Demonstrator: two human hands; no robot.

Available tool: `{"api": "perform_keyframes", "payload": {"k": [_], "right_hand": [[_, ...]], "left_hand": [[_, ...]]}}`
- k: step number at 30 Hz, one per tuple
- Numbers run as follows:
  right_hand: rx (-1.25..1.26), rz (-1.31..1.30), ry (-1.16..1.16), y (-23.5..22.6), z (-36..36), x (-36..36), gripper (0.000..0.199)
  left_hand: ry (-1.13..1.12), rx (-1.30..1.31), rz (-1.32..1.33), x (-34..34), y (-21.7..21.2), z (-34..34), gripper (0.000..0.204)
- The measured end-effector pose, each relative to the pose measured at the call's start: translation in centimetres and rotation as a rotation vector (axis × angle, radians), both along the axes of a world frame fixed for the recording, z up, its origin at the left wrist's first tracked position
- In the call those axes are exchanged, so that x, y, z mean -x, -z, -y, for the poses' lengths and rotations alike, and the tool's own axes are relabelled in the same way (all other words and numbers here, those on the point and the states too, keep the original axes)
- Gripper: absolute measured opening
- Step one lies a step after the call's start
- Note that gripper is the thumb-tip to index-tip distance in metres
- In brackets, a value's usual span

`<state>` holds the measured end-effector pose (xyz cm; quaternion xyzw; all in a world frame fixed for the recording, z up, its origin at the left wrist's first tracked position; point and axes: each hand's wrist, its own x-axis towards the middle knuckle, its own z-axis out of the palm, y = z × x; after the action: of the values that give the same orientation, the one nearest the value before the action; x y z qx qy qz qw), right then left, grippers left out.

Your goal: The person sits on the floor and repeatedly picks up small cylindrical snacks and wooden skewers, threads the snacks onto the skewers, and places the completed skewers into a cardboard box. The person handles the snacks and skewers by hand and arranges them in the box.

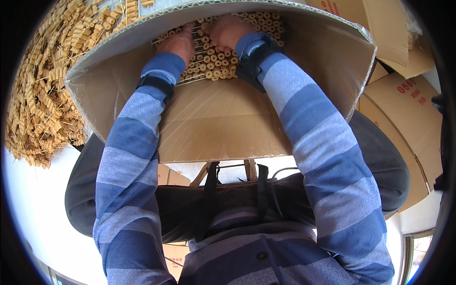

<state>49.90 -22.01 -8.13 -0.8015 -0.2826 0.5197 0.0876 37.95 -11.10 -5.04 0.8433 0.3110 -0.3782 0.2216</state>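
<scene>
Reaching into an open cardboard box (223,123), two bare hands settle on a packed layer of skewered rolls (213,64), which lies toward the box's far edge, between its left and right corners. The rolls are tan and short, round at the ends with a dark hole in the middle of many – like small rings set close in rows. Thin pale sticks run from them toward the left edge. The left hand (178,46) lies over these sticks, thumb pointing to the far edge; the right hand (230,32) bends its fingers down onto the rolls, just beside it. Whether either is clamped on a skewer I cannot tell. Beyond the left edge spreads a loose heap (45,102) of similar skewers – tangled and layered.
</scene>
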Motion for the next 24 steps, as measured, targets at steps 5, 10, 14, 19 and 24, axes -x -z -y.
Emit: {"api": "perform_keyframes", "payload": {"k": [5, 10, 14, 19, 24], "right_hand": [[-0.035, 0.004, -0.090, -2.2, 0.0, 1.2, 0.036], [-0.157, 0.262, -0.159, -3.6, 0.8, 2.0, 0.032], [-0.168, 0.293, -0.237, -4.0, 0.6, 2.3, 0.035], [-0.187, 0.388, -0.443, -3.5, 0.5, 3.2, 0.037], [-0.150, 0.525, -0.644, -2.3, -0.7, 4.1, 0.037]], "left_hand": [[0.001, 0.034, 0.069, 0.9, -0.1, -0.5, 0.054], [-0.049, 0.137, 0.042, 1.0, 1.0, -1.7, 0.057], [0.031, 0.063, 0.142, 1.9, 1.7, -1.8, 0.051], [0.055, 0.063, 0.094, 1.9, 1.6, -1.9, 0.057], [0.061, 0.057, 0.062, 1.5, 0.7, -1.8, 0.069]]}}
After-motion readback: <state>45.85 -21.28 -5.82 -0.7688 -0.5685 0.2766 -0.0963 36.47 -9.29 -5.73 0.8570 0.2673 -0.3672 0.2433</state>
